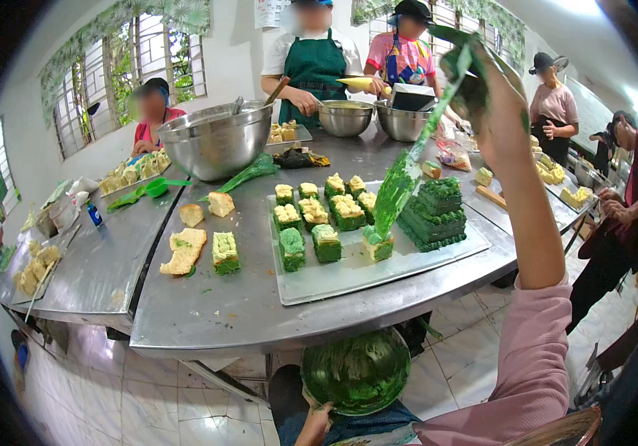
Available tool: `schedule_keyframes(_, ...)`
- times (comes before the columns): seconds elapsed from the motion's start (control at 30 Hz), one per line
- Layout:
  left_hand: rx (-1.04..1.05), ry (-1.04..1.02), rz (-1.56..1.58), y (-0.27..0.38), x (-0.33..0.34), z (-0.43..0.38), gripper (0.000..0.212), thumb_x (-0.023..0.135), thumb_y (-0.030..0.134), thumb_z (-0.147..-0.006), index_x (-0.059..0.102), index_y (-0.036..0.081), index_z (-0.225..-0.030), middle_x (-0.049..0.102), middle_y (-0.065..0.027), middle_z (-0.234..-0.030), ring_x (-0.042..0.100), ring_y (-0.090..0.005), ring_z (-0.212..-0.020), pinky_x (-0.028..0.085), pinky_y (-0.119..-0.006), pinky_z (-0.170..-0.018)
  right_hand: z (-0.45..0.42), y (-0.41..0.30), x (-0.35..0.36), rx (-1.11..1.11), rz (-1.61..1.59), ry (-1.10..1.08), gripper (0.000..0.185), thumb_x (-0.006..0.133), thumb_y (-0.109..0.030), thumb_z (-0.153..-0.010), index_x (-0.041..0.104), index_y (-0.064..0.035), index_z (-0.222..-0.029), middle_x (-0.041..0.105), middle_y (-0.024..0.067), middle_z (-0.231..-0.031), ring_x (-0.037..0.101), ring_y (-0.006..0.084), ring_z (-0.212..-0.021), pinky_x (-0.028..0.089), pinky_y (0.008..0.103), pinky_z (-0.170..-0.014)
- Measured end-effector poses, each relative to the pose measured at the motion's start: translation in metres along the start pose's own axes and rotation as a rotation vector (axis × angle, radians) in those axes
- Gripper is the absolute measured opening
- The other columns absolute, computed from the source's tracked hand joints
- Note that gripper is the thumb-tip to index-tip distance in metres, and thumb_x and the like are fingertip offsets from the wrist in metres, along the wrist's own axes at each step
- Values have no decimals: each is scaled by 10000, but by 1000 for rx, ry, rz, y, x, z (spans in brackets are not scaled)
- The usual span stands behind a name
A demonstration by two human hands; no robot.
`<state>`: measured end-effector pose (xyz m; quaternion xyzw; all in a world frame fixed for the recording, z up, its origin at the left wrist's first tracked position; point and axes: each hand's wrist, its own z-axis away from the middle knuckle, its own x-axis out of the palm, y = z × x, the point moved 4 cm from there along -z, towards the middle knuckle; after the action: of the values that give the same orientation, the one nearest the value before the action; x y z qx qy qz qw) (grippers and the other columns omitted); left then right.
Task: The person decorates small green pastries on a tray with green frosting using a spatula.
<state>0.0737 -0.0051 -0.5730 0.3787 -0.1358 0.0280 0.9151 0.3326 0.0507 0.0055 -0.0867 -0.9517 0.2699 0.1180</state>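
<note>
My right hand, smeared with dark green, is raised at the upper right. It grips a long implement coated in green icing, which looks like a spatula, pointing down. Its broad end overlaps a small cake block with pale green topping; I cannot tell whether they touch. Low in the view, my left hand holds the rim of a metal bowl over my lap, its inside smeared green. On a pale tray stand several small green cake blocks with cream topping and a tiered green cake.
Left of the tray lie cake scraps and an iced green block. Behind are a large steel bowl, a green piping bag and a dark cloth. Several people work around the metal tables; one holds a yellow piping bag.
</note>
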Motion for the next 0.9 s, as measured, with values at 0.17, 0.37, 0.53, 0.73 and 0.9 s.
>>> schedule_keyframes(0.17,-204,73,-69,14,3,32,516,507,145,-830,241,71,-1266,471,-105,-964,463,-191,-657,388,-341,-539,-6,24,43,-22,247,-214,279,455,-256,-878,571,-26,-985,599,25,-789,511,48,-633,412,183,-538)
schedule_keyframes(0.37,-160,35,41,16,-4,38,539,513,146,-826,226,86,-1278,469,-101,-976,466,-192,-654,390,-340,-538,-4,45,73,23,391,-408,316,458,-271,-882,561,-10,-1026,580,-3,-794,493,26,-682,414,199,-644)
schedule_keyframes(0.53,-148,13,73,16,-8,43,559,517,147,-822,213,99,-1288,468,-99,-986,468,-194,-652,391,-339,-537,2,54,88,60,368,-440,304,456,-275,-887,565,-12,-993,559,-27,-709,468,19,-597,390,187,-549)
schedule_keyframes(0.73,-42,10,139,8,-14,33,529,532,160,-811,265,110,-1265,488,-83,-864,458,-198,-593,388,-345,-514,6,64,95,15,415,-520,293,449,-271,-893,561,-16,-984,524,-40,-640,426,15,-532,340,188,-457)
schedule_keyframes(0.9,147,-138,-487,2,-32,16,453,528,163,-809,341,46,-1205,487,-85,-708,430,-221,-541,393,-344,-558,8,72,94,44,465,-536,302,449,-287,-890,557,-24,-992,521,-32,-653,412,29,-525,336,194,-459)
